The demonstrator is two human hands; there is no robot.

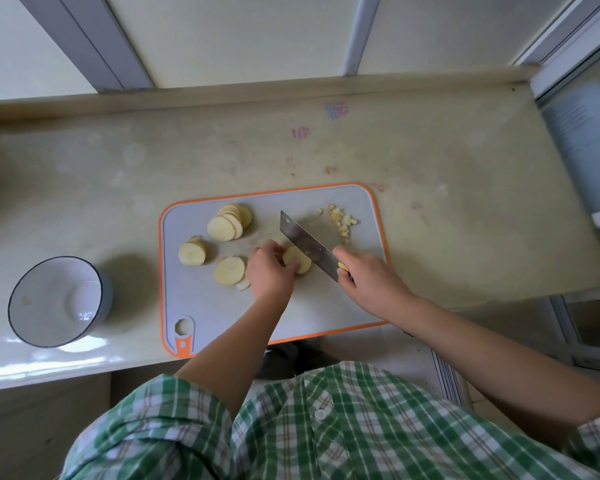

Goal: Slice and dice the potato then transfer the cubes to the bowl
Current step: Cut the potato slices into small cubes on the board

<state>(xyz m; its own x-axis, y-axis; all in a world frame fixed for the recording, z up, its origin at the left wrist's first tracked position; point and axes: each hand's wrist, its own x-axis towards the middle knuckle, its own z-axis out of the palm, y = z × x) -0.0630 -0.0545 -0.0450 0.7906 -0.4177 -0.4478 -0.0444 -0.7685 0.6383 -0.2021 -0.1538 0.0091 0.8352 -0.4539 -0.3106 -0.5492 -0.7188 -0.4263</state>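
Observation:
A grey cutting board [222,313] with an orange rim lies on the counter. My left hand [269,271] grips a small stack of potato slices [297,259] near the board's middle. My right hand [369,277] grips the handle of a cleaver [307,245], whose blade lies just right of that stack. More potato slices [229,221] fan out at the board's back left, a potato end piece [192,252] and another slice stack [230,270] lie to the left. Small potato cubes [340,220] are heaped at the back right. An empty grey bowl [26,306] stands left of the board.
The pale counter [465,220] ends at a raised back ledge below a window. Its front edge runs just under the board, and its right end meets a cabinet or frame. Faint coloured marks dot the counter behind the board.

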